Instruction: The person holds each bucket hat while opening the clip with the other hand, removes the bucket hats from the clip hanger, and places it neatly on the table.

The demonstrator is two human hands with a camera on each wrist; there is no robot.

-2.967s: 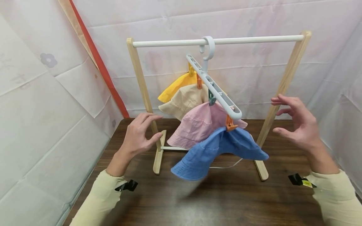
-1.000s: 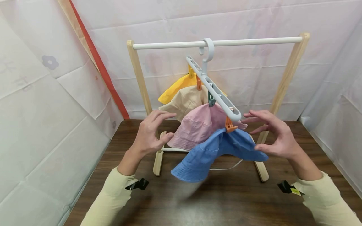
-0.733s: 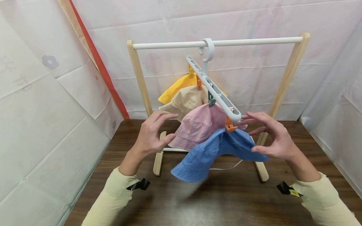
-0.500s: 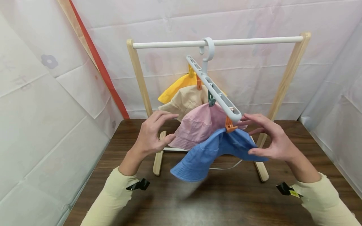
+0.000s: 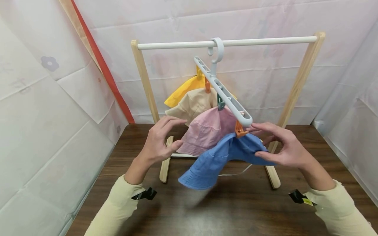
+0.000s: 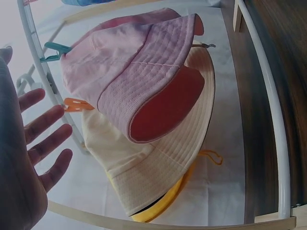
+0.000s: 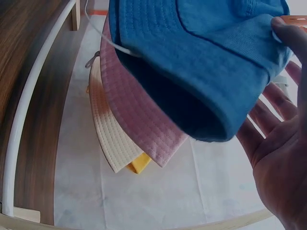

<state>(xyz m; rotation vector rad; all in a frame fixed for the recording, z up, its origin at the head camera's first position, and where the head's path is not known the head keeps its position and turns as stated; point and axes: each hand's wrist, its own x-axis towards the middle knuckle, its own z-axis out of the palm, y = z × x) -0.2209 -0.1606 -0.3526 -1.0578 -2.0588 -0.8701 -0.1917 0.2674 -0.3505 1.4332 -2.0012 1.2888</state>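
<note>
Dark tabletop [image 5: 236,209] below; blue hat [image 5: 212,162] hangs between left hand [image 5: 157,141] and right hand [image 5: 285,146]; both hands spread, right touching it.

pale sheeted walls [image 5: 254,19], dark wood-grain table [image 5: 224,206]

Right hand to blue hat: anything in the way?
Nothing visible. In the head view the thumb of the right hand overlaps the near side of the blue hat; the right wrist view shows nothing between them either. The orange clip sits above, on the crown, clear of the thumb.
</note>
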